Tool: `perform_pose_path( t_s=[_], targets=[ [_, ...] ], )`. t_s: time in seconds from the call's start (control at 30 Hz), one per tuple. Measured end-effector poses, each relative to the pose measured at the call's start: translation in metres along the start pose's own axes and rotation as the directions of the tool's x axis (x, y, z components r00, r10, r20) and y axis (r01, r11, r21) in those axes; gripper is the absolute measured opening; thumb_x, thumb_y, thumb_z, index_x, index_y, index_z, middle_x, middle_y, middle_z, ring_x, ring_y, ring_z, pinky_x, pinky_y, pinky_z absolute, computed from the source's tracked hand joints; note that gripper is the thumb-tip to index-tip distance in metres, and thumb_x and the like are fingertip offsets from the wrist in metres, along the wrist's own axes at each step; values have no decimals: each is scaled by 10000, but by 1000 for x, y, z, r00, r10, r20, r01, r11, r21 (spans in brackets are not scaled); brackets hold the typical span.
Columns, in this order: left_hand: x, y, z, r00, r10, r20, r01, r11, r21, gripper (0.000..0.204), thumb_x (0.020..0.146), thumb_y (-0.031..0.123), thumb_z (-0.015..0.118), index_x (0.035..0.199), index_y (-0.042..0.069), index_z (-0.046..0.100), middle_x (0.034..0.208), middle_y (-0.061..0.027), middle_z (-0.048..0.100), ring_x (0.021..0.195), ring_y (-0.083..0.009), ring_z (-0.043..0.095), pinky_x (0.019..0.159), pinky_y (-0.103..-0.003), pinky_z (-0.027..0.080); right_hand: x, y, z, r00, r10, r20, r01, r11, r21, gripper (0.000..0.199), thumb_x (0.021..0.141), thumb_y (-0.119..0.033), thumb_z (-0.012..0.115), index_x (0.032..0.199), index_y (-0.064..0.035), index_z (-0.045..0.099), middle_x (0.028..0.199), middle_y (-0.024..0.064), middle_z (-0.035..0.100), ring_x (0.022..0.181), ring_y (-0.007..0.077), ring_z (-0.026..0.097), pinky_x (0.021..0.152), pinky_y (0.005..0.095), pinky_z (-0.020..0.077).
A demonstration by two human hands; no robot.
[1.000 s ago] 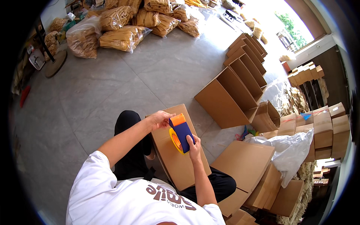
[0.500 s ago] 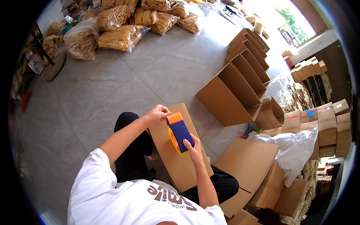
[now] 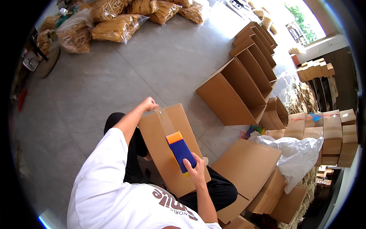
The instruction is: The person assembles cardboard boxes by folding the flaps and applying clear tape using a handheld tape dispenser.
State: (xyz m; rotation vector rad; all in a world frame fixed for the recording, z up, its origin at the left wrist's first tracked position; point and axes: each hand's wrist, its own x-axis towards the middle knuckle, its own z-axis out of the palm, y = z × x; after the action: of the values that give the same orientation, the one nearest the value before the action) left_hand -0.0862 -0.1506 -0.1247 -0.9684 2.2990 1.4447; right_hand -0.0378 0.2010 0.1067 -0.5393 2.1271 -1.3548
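A brown cardboard box (image 3: 154, 131) lies across my lap with its flat face up. My right hand (image 3: 197, 168) is wrapped round a blue tape dispenser (image 3: 180, 154) with an orange front end, held over the middle of the box. From the dispenser a strip of clear tape (image 3: 165, 121) runs up to the box's far edge. There my left hand (image 3: 150, 104) is closed, pinching the free end of the tape just beyond the edge.
Tall open cardboard boxes (image 3: 225, 97) stand in a row ahead to the right. Flat cardboard (image 3: 248, 164) lies beside my right knee, near white plastic sheeting (image 3: 301, 154) and stacked cartons (image 3: 331, 129). Clear bags of brown strips (image 3: 118, 28) sit at the far left on the grey floor.
My left hand has drawn the tape end away from the dispenser to the box's far edge. My right hand and the dispenser have shifted slightly nearer to me.
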Motion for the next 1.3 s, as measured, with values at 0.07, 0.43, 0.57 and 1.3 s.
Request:
perform_pose_path(
  t_s=[0.07,0.43,0.57,1.3],
  targets=[
    [-16,12,13,966,-48,254,55,998,-18,200,738,227,690,650,60,624,622,-53,609,581,-130,546,527,-324,441,-1,4,-1,1000,-8,-30,8,1000,14,273,794,-220,650,888,33,605,654,43,596,566,85,535,522,229,424],
    [-8,-14,11,998,40,-48,-16,907,421,366,874,383,545,924,37,655,858,-108,653,785,-202,621,669,-339,495,-1,1,2,998,-50,-40,49,998,-25,271,795,-225,647,860,37,615,631,48,594,555,88,533,516,236,424],
    [-55,58,-23,858,-7,513,115,977,-179,550,931,479,370,923,-3,634,938,-129,660,829,-283,630,765,-394,480,-1,7,-1,995,-52,-91,52,999,-3,263,799,-216,644,859,39,618,634,47,592,559,87,530,518,238,424],
    [-109,86,-16,971,238,30,-238,944,227,584,904,549,376,1081,47,618,1071,-145,620,1046,-282,561,882,-415,427,-150,50,-61,961,171,-216,-213,959,-185,324,796,-272,631,791,52,641,617,65,597,564,98,535,552,241,427]
  ],
)
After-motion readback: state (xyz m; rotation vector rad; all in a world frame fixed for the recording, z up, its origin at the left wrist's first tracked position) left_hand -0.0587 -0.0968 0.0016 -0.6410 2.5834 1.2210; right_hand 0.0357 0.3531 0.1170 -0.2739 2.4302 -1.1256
